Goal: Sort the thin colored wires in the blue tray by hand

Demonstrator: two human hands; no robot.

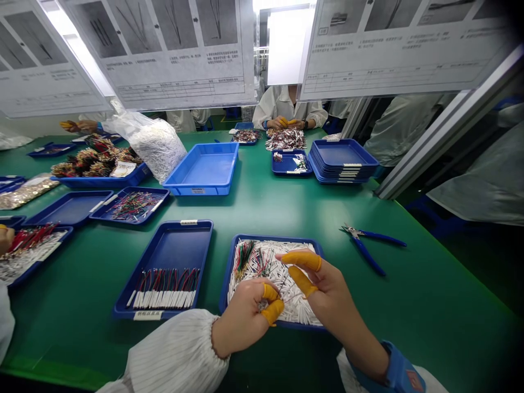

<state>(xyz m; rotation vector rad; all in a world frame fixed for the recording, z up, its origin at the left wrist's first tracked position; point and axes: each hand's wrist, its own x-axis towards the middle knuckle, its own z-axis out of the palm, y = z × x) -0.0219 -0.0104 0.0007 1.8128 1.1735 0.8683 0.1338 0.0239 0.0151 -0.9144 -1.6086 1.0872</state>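
A blue tray (224,284) in front of me is filled with white tubes (303,311), with thin coloured wires (245,256) lying on its left part. Over this tray my left hand (254,308), with yellow finger covers, pinches a thin dark wire (283,285). My right hand (323,284) is just to its right, thumb and forefinger apart, with no object clearly held between them. To the left, another blue tray (174,243) holds a row of red and black wires with white tubes (164,299) on their ends.
Blue-handled pliers (370,248) lie at the right. Farther back stand a lighter blue bin (204,166), stacked trays (344,158) and a plastic bag (153,142). A tray of loose wires (131,206) sits left. Another person's hands (289,123) work across the table; paper sheets hang above.
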